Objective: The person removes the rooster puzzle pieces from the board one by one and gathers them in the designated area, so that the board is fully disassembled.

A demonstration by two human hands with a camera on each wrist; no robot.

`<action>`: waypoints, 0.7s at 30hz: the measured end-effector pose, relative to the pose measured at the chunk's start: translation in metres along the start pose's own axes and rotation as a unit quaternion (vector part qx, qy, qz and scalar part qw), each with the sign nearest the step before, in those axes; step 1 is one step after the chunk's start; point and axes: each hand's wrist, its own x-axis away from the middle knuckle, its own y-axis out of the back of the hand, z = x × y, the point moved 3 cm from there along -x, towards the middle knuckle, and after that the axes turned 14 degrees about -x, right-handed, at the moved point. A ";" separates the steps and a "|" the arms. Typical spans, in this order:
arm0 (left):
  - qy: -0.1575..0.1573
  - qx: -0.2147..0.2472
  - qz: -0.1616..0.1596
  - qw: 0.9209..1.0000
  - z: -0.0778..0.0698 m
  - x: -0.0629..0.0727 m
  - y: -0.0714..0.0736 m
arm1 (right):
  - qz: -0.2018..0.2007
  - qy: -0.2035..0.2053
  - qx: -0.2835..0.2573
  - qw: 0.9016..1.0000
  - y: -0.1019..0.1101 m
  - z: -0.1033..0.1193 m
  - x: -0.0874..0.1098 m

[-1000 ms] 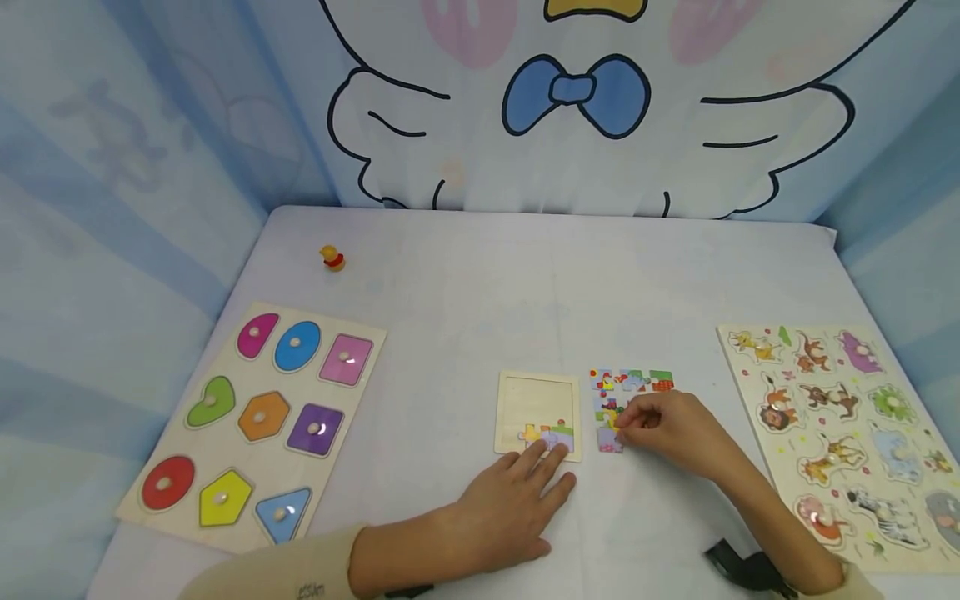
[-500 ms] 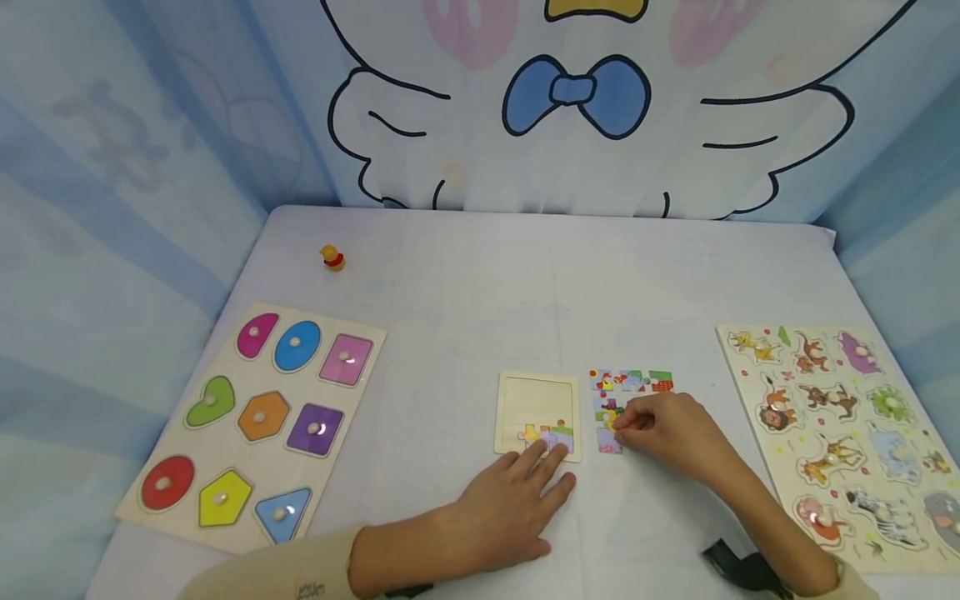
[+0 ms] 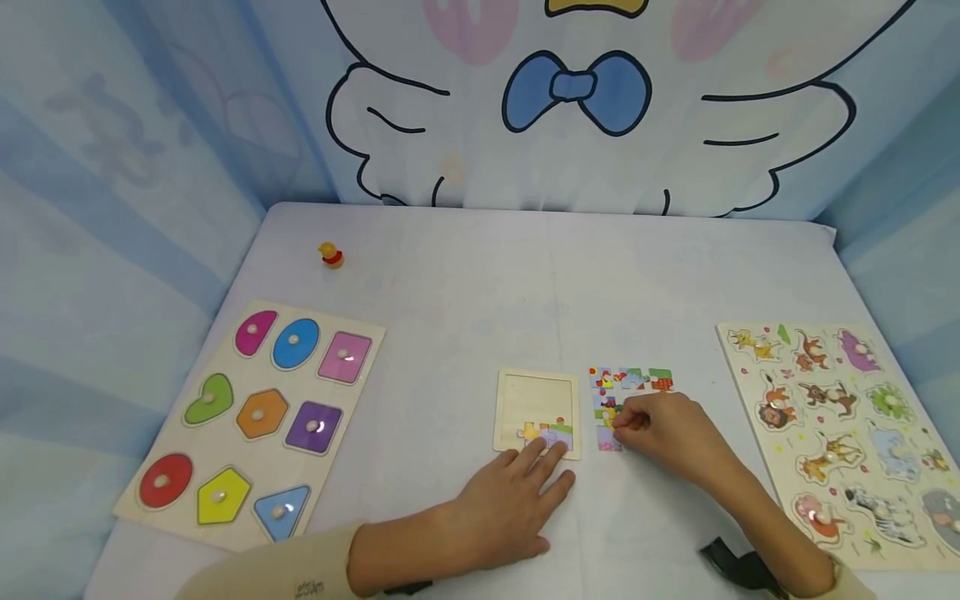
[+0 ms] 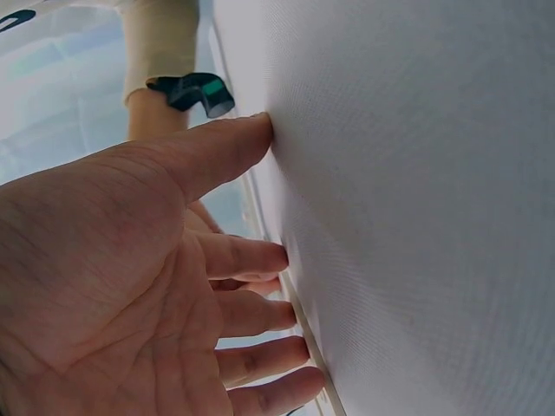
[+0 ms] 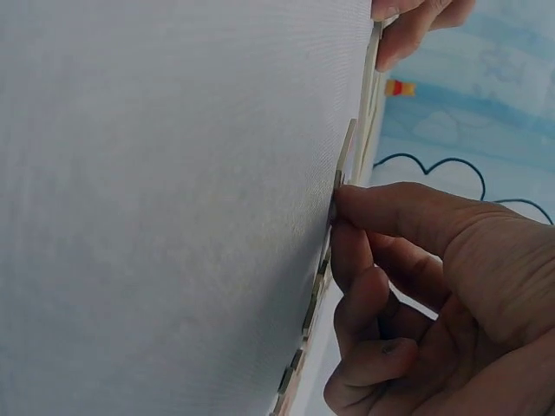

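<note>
In the head view, a square wooden puzzle tray (image 3: 534, 398) holds a few joined jigsaw pieces (image 3: 557, 434) in its lower right corner. My left hand (image 3: 504, 504) lies spread with fingertips on the tray's near edge; the left wrist view shows its fingers (image 4: 251, 312) straight and the thumb touching the cloth. To the tray's right lie loose jigsaw pieces (image 3: 630, 379) in rows. My right hand (image 3: 675, 435) bends over them, thumb and index finger pinching a puzzle piece (image 5: 335, 211) at the table surface. The hand hides some of the pieces.
A knobbed shape board (image 3: 262, 421) lies at the left, and an animal knob board (image 3: 840, 433) at the right. A small yellow and red duck toy (image 3: 331, 256) stands at the back left. Near my right forearm is a black strap (image 3: 738, 567).
My right hand has shifted very slightly left among the loose pieces. The left hand stays on the tray's edge.
</note>
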 end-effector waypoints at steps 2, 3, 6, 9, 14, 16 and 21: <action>0.000 -0.002 0.000 1.000 0.000 0.000 0.000 | 0.001 0.001 0.002 1.000 0.000 0.001 0.000; -0.001 -0.003 0.000 1.000 0.000 0.000 0.000 | 0.001 0.003 0.003 1.000 0.000 0.002 0.001; -0.005 -0.004 0.003 1.000 0.000 0.000 -0.001 | 0.003 0.014 0.003 1.000 0.002 0.004 0.001; -0.008 -0.003 0.007 1.000 0.000 0.000 -0.002 | 0.004 0.026 0.005 1.000 0.008 0.007 0.001; -0.004 -0.011 0.002 1.000 0.000 0.000 -0.003 | -0.011 0.038 -0.010 0.999 0.015 0.016 -0.004; -0.001 -0.015 -0.008 1.000 0.000 0.001 -0.002 | -0.007 0.041 -0.022 0.999 0.013 0.021 -0.008; 0.011 -0.033 -0.038 0.999 -0.004 0.001 -0.002 | 0.041 0.042 -0.043 0.997 -0.005 0.038 -0.019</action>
